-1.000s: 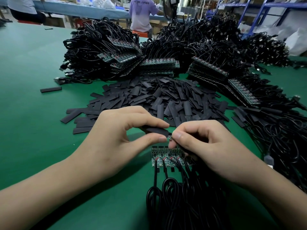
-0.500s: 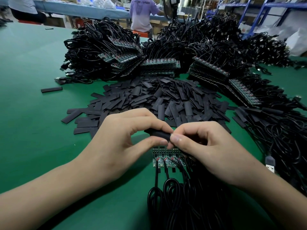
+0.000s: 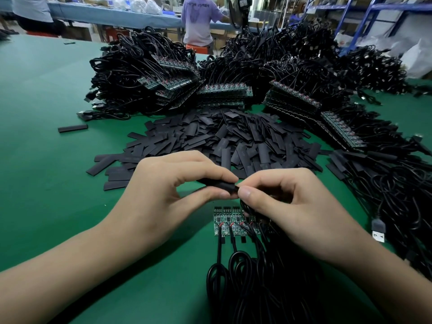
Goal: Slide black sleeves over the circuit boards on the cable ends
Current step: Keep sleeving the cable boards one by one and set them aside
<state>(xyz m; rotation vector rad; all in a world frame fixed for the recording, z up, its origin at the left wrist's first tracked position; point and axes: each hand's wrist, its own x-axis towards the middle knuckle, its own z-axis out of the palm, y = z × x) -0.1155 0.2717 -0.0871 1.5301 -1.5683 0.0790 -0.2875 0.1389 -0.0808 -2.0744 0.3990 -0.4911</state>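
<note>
My left grip (image 3: pixel 163 197) pinches a sleeve (image 3: pixel 219 184) between thumb and forefinger, with its mouth turned to the right. The right grip (image 3: pixel 292 206) is curled round a cable (image 3: pixel 244 203) end, thumb at that mouth, to feed it in. The board on that end is hidden, so I judge it is entering the sleeve or inside it. Both hover just above a strip of boards (image 3: pixel 230 222) lying by the near edge of the desk (image 3: pixel 46 160), their leads trailing toward me, probably next in line. The sleeve pile (image 3: pixel 222 141) sits just beyond, within easy reach. Cable heaps (image 3: pixel 145 73) crowd the far and right edges. The desk top is green. Behind it a person (image 3: pixel 198 19) stands at a blue bench (image 3: pixel 105 12), with shelving (image 3: pixel 397 6) to the right.
</note>
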